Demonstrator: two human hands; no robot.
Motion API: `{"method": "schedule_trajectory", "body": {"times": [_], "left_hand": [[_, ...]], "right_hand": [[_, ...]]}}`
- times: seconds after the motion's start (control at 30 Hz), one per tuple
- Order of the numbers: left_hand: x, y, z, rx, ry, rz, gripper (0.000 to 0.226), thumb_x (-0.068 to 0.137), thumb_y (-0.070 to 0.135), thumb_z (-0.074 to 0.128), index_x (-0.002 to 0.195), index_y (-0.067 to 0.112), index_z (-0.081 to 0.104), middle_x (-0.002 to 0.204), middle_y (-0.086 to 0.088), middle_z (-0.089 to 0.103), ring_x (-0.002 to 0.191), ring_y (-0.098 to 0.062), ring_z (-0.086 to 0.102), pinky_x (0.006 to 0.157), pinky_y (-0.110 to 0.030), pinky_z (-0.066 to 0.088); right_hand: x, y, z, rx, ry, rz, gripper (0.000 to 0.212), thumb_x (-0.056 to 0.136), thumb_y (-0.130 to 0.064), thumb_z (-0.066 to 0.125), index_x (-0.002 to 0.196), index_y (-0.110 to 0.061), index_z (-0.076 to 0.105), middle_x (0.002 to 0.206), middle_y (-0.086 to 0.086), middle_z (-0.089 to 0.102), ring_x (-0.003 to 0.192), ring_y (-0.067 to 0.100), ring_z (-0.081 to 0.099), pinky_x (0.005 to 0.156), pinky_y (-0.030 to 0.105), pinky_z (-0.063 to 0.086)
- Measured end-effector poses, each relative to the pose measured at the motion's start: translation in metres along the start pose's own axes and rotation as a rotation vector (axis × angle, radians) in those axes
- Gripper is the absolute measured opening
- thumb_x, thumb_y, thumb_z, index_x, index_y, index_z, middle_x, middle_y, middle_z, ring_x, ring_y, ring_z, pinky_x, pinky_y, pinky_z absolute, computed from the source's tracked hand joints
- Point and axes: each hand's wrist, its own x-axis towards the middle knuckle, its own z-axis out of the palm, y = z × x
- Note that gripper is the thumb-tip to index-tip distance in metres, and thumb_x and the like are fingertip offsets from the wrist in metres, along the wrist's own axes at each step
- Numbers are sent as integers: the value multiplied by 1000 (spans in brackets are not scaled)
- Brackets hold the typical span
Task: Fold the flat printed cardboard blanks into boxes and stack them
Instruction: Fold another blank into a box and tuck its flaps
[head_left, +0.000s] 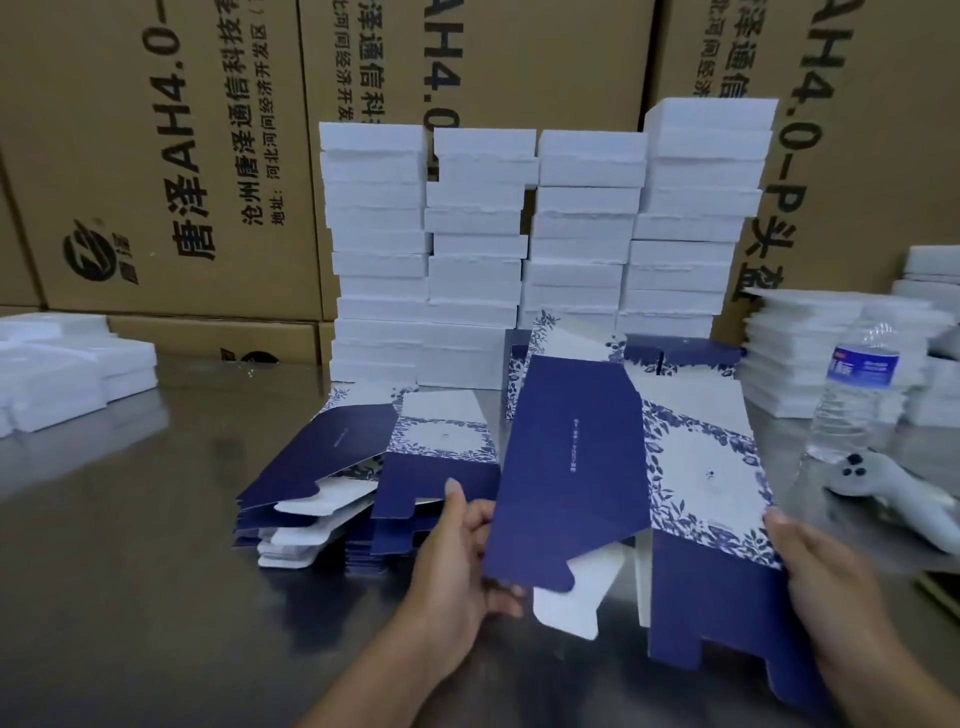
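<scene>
One blank (571, 467) gripped between left hand (462, 551) and right hand (821, 571); cartons (171, 156) read "AH4.0".

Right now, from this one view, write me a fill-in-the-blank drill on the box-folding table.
1. The left hand and right hand hold ___ printed blank between them.
2. The pile of flat blanks lies to the ___ of the held one.
3. Behind them stand ___ tall white stacks.
4. The water bottle stands ___.

Missing words: one; left; four; upright
</scene>
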Motion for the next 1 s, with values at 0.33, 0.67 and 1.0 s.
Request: {"method": "schedule_trajectory", "body": {"times": [0.33,0.67,1.0], "left_hand": [[-4,5,-19,561,95,308,54,96,40,44,86,-12,52,83,-24,62,71,-19,57,68,-30,42],[-5,12,-28,488,186,358,53,96,39,44,86,-14,51,78,-12,56,72,-21,49,69,-33,36],[0,10,-26,666,337,486,49,100,32,37,76,-10,44,70,-12,47,65,-20,41,62,-33,34]], "right_hand": [[-12,-4,10,-23,-77,-197,26,96,-18,50,75,-13,65,61,-21,67,61,0,58,51,2,41],[-17,0,21,40,-221,-139,30,96,-20,48,77,-5,66,75,2,73,64,7,60,56,16,45],[-15,0,21,93,-279,-83,30,95,-21,49,79,-3,68,79,10,74,67,17,66,58,22,49]]}}
